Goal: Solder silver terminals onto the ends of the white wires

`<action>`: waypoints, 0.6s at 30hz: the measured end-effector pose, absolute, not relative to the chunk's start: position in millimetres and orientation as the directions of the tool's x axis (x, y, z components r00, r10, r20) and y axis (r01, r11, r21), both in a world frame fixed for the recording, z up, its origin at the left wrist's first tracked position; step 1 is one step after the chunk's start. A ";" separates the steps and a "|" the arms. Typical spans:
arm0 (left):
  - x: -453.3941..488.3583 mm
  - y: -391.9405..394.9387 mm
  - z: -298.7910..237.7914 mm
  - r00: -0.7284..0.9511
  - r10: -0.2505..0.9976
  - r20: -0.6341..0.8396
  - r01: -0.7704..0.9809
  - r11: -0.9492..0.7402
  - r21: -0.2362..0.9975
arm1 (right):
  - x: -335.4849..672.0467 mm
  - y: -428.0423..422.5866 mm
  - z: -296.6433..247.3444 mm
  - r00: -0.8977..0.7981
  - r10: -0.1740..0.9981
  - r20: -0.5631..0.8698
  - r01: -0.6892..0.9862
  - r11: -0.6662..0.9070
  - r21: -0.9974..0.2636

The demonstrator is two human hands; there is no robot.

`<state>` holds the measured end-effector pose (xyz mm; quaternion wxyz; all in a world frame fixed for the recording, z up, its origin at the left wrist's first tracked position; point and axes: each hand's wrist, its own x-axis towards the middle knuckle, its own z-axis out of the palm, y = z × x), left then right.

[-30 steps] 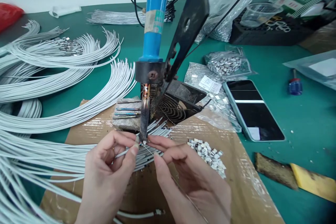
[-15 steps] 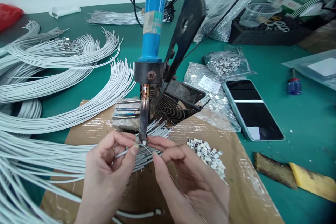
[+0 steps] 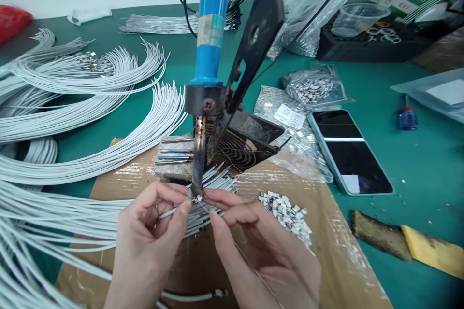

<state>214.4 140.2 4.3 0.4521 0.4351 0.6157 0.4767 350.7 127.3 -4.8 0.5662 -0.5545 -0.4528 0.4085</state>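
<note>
A blue-handled soldering iron (image 3: 197,169) is clamped upright, tip down, in a black metal holder (image 3: 205,99). Just left of the tip, my left hand (image 3: 152,231) pinches the end of a white cable (image 3: 166,214). A tiny white connector (image 3: 198,198) sits under the tip, between both hands' fingertips. My right hand (image 3: 261,236) is closed on thin solder wire (image 3: 250,265), which runs across the palm and points at the connector. Its index fingertip is close to the connector; whether it touches is unclear. More white cables (image 3: 213,217) lie behind and under my fingers.
Bundles of white cable (image 3: 90,164) fill the left side. Right of my hands is a pile of small connectors (image 3: 286,215) on cardboard (image 3: 337,260). A small fan (image 3: 239,145) stands behind the tip. Farther right lie a phone (image 3: 355,154), a blue screwdriver (image 3: 407,118) and a sponge (image 3: 431,251).
Both hands stay almost still at the iron's tip. The right hand has shifted very slightly, and the solder wire with it.
</note>
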 end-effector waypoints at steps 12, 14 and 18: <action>215.7 141.6 3.2 -0.217 0.970 -0.111 0.110 0.137 0.984 | 352.2 128.1 -6.0 0.243 0.962 0.123 0.056 0.113 -0.992; 215.6 140.3 3.9 -0.218 0.971 -0.103 0.102 0.128 0.987 | 352.8 128.1 -5.8 0.248 0.959 0.135 0.065 0.123 -0.990; 219.2 138.5 5.9 -0.225 0.969 -0.097 0.087 0.120 0.989 | 353.4 127.7 -6.3 0.238 0.962 0.135 0.084 0.118 -0.989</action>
